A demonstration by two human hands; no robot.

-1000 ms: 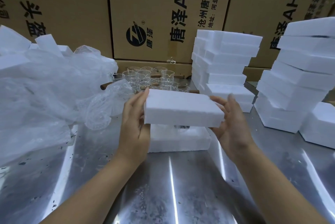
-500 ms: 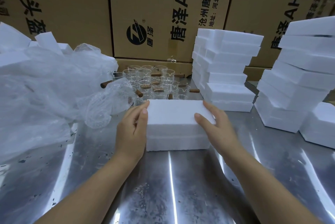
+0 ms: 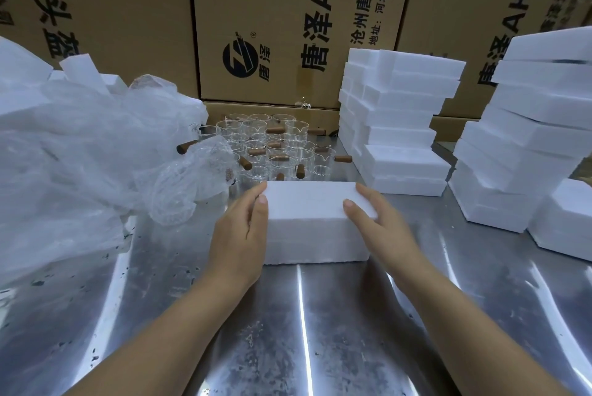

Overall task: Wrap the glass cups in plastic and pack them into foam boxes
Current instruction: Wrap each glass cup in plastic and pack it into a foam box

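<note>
A: Head view, centre of frame: closed foam box (image 3: 315,222) on the table (image 3: 320,331), left hand (image 3: 240,235) and right hand (image 3: 381,222) pressed flat on its two ends, holding it. Seems one box packed.

B: Much left. Upper centre: many glass cups (image 3: 272,149) unwrapped. Left of frame: plastic (image 3: 80,152) heap just beside them. Right: foam stacks (image 3: 394,126), well apart. Nothing blocking the box.

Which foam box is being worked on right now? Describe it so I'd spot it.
On the shiny metal table, look in front of the cluster of glass cups. The foam box lies there alone, closed, with the left hand and right hand pressed on its ends; the other foam boxes are stacked.
</note>
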